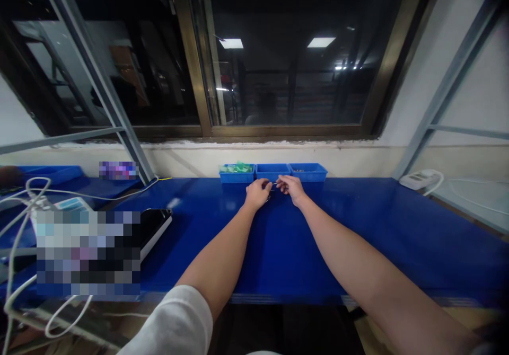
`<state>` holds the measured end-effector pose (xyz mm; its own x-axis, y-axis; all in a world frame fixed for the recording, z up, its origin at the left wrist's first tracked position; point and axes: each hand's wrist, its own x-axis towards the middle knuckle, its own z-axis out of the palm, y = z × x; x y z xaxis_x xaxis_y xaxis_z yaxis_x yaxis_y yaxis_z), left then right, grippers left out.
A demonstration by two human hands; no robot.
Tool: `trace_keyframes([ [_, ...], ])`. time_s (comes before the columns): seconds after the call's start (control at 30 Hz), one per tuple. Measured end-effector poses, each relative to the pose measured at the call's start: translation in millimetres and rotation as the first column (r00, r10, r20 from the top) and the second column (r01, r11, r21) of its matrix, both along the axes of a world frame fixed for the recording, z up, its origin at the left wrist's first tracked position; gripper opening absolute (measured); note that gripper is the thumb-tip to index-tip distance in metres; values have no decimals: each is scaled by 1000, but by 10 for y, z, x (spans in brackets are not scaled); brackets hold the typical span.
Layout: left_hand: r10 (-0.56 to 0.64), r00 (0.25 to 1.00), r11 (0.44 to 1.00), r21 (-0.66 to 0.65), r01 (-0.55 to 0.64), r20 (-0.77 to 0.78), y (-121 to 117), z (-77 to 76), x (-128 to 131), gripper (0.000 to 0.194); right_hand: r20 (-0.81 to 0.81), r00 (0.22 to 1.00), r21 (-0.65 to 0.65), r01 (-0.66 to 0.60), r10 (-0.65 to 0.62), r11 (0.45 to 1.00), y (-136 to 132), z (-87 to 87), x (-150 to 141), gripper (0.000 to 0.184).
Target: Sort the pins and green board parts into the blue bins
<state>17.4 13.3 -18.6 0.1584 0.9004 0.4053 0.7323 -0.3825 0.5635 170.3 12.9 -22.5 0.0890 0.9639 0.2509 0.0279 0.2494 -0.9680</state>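
At the back of the blue table (207, 233), both arms reach forward and the hands nearly meet. My left hand (257, 193) is closed, its thumb and fingers pinched round a small dark piece too small to name. Close beside it, my right hand (292, 188) is also closed, fingertips pinched together. A thin, light sliver (274, 184) shows between the two hands, its kind unclear. Just behind them stand a left blue bin (237, 177) with green and whitish pieces, a middle blue bin (272, 167) and a right blue bin (308, 176) with small metallic bits.
A dark, flat device (156, 222) lies at left, partly blurred out, among white cables (16, 270). A white power strip (422, 178) sits at the right rear. Grey metal posts (101, 90) flank the table before a window. Part of another person's hand (11, 176) shows far left.
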Motion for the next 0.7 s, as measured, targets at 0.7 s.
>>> trace_keyframes([
  [0.7,68,998,992,-104,-69,-14,71,-47,14,34,547,818,115,137,-178,984,96,-49,-103,27],
])
